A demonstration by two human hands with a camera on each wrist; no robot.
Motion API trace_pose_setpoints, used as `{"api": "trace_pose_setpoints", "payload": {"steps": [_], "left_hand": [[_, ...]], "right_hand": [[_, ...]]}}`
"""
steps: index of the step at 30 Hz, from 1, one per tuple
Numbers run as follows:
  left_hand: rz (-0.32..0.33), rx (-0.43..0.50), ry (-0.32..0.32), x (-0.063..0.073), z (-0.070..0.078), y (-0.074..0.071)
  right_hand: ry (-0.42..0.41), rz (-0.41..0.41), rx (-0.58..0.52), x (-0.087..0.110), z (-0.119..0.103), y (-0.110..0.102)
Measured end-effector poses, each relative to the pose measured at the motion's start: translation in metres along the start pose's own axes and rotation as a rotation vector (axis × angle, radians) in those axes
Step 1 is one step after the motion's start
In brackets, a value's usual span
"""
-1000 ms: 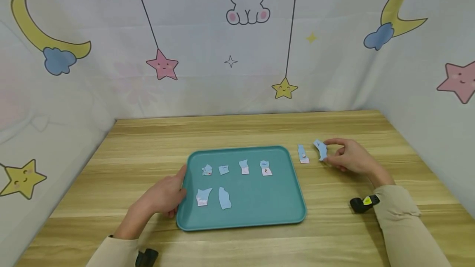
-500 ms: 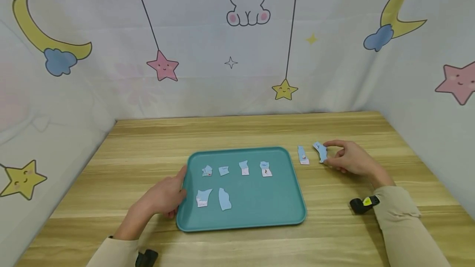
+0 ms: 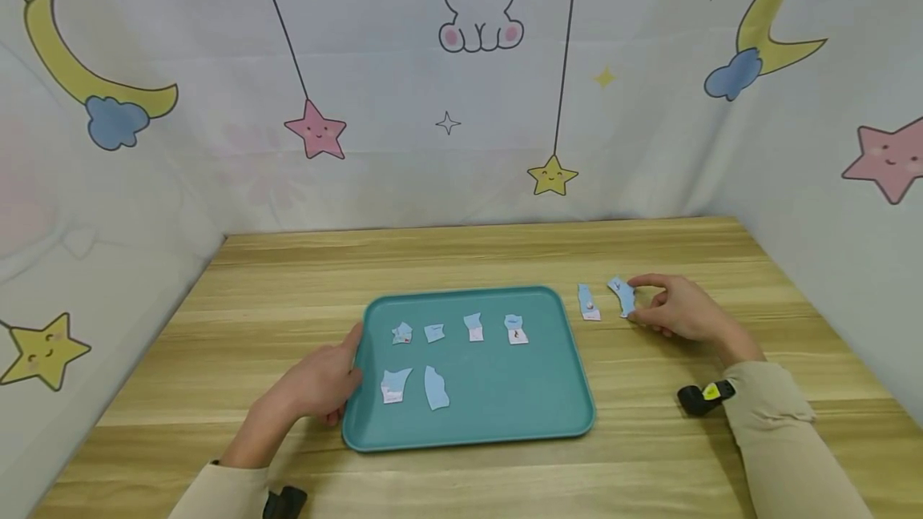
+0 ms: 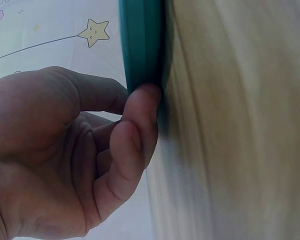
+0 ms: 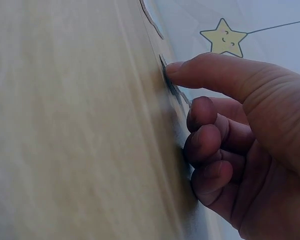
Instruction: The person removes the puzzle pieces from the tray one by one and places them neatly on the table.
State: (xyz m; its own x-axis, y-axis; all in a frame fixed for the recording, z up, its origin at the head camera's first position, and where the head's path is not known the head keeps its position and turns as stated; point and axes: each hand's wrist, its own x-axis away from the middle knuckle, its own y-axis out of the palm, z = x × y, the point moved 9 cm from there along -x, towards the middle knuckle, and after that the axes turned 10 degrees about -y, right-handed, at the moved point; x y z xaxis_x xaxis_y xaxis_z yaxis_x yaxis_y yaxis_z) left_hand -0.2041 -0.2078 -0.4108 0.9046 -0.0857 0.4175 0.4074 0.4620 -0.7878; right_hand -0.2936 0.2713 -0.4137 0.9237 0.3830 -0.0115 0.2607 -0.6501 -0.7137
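Observation:
The teal tray (image 3: 505, 415) has its left rim held by my left hand (image 3: 320, 379). In the left wrist view the fingers of the left hand (image 4: 65, 150) curl at the underside of the tray edge (image 4: 142, 45). To the right of the tray, my right hand (image 3: 681, 308) pinches the right side of a jagged light-blue paper piece (image 3: 623, 297) between thumb and index finger. The right wrist view shows this paper piece (image 5: 169, 80) edge-on, low at the table. Another blue and pink paper piece (image 3: 587, 303) lies just left of it.
Several paper scraps lie in the tray, including a pale-blue one (image 3: 436, 388) and a blue and pink one (image 3: 394, 385) in the front row. The wooden table (image 3: 288, 279) meets a printed white curtain (image 3: 389, 183) at the back and sides.
Both hands, the tray and the paper pieces keep their places. Only the head view has shifted very slightly.

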Motion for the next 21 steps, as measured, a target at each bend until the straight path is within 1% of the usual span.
{"api": "trace_pose_setpoints", "payload": {"steps": [6,9,11,16,18,21], "left_hand": [[-0.034,-0.011,-0.004,-0.001,0.001,0.009],[-0.055,-0.009,0.001,-0.002,0.001,0.01],[-0.066,0.001,0.006,-0.003,0.001,0.008],[-0.081,0.015,0.012,-0.004,-0.002,0.0],[-0.085,0.01,0.015,-0.005,-0.002,-0.001],[-0.097,0.0,0.017,-0.007,-0.001,0.001]], "right_hand": [[0.024,0.01,-0.022,0.014,0.008,0.005],[0.02,0.021,-0.034,0.016,0.006,0.001],[0.001,0.035,-0.028,0.012,-0.002,-0.005],[-0.054,0.077,-0.015,-0.003,-0.029,-0.022],[-0.06,0.095,-0.012,-0.003,-0.037,-0.025],[-0.059,0.118,-0.01,0.002,-0.047,-0.027]]}}
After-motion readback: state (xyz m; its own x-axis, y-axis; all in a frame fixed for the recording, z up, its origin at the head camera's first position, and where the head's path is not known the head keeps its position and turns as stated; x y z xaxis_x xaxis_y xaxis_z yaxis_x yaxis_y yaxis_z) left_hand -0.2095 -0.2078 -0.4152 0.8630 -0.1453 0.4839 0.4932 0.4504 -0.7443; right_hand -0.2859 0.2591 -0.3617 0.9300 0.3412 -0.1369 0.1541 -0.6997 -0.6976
